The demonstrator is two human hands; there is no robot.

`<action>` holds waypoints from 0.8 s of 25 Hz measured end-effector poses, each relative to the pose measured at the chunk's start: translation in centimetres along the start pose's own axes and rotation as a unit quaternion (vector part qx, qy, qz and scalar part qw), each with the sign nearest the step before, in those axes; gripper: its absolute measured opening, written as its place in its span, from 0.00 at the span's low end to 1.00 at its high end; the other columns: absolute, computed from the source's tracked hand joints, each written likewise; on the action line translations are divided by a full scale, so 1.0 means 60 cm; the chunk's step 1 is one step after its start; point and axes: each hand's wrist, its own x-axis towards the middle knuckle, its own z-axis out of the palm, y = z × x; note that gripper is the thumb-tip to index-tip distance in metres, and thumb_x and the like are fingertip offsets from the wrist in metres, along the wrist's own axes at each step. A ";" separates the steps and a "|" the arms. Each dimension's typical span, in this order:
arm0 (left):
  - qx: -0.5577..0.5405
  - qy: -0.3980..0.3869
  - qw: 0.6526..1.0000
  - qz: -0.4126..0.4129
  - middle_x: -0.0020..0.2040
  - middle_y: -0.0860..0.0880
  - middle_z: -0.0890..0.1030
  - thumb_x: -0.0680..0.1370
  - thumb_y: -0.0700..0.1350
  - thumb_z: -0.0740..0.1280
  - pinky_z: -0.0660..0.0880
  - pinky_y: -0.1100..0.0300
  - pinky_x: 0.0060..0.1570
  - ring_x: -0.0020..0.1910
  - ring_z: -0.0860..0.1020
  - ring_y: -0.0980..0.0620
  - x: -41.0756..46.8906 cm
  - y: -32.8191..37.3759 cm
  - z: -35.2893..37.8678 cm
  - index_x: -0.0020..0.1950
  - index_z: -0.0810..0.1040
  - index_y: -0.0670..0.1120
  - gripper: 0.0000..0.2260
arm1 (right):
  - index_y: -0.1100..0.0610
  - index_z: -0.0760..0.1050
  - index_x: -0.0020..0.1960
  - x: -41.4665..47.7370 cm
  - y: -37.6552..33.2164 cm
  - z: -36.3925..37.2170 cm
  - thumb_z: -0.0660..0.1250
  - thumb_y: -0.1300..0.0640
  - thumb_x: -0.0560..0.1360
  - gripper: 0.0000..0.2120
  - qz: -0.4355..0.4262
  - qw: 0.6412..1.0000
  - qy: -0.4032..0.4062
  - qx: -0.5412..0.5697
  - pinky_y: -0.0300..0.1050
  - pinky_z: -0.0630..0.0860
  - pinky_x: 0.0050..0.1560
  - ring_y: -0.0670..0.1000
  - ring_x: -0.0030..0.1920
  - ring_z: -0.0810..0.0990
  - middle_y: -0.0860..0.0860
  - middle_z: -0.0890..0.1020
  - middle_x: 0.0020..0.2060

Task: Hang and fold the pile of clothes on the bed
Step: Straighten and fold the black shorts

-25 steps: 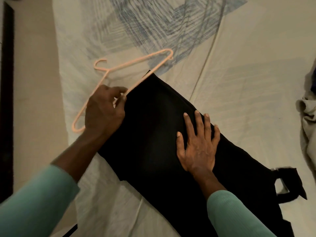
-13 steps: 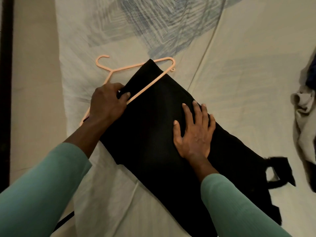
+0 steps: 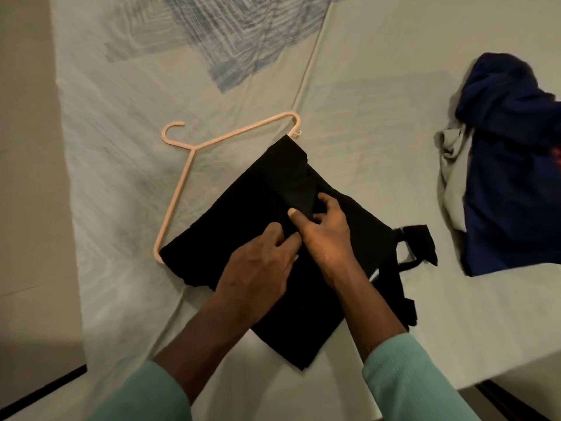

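Head view: a black garment (image 3: 243, 226) lies folded on the bed (image 3: 379, 117), its far edge covering the lower bar of a peach hanger (image 3: 182, 177) whose hook curls away from the garment. My left hand (image 3: 258, 268) rests on the garment's middle, its grip closed around a fold of the cloth. My right hand (image 3: 324, 235) touches the left one, its grip pinching a flap of the same garment (thumb on top, fingers curled beneath). Black straps (image 3: 419, 247) trail from the garment's right side. Well to the right of the garment, a heap of navy and grey clothes (image 3: 510, 165) sits on the bed. Mint-green sleeves (image 3: 409, 378) cover both forearms.
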 end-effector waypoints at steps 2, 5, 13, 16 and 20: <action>0.025 -0.006 0.999 -0.024 0.54 0.47 0.74 0.77 0.45 0.72 0.74 0.63 0.39 0.42 0.75 0.54 -0.028 0.007 0.013 0.73 0.76 0.47 0.24 | 0.45 0.61 0.81 -0.004 0.014 -0.011 0.72 0.45 0.78 0.35 -0.009 1.000 -0.001 -0.016 0.54 0.79 0.65 0.49 0.58 0.81 0.46 0.78 0.56; 0.123 -0.003 0.988 -0.091 0.57 0.44 0.77 0.74 0.47 0.74 0.73 0.50 0.47 0.50 0.77 0.44 -0.065 -0.001 0.006 0.74 0.75 0.48 0.28 | 0.47 0.56 0.82 -0.017 0.019 -0.006 0.73 0.42 0.77 0.42 -0.037 0.997 0.001 -0.074 0.54 0.78 0.65 0.52 0.63 0.79 0.49 0.78 0.62; 0.007 0.012 0.996 -0.087 0.52 0.47 0.77 0.75 0.40 0.75 0.67 0.69 0.38 0.41 0.74 0.54 -0.133 0.004 -0.013 0.69 0.80 0.45 0.22 | 0.45 0.41 0.84 -0.013 -0.007 -0.006 0.65 0.60 0.80 0.43 -0.185 0.953 0.043 -0.235 0.54 0.79 0.55 0.53 0.49 0.79 0.54 0.77 0.53; -0.023 0.023 0.998 -0.049 0.53 0.48 0.77 0.75 0.41 0.74 0.64 0.73 0.39 0.41 0.73 0.57 -0.138 0.038 -0.011 0.70 0.79 0.43 0.23 | 0.48 0.55 0.83 -0.010 0.014 -0.074 0.62 0.63 0.81 0.33 -0.122 0.986 0.086 -0.070 0.47 0.80 0.60 0.50 0.55 0.81 0.48 0.77 0.57; -0.060 0.014 0.997 -0.044 0.52 0.49 0.77 0.74 0.41 0.76 0.77 0.65 0.34 0.38 0.76 0.56 -0.147 0.105 0.024 0.71 0.79 0.43 0.24 | 0.46 0.68 0.76 -0.014 0.059 -0.156 0.65 0.61 0.82 0.24 -0.068 0.991 0.118 -0.012 0.50 0.82 0.62 0.51 0.58 0.82 0.52 0.80 0.63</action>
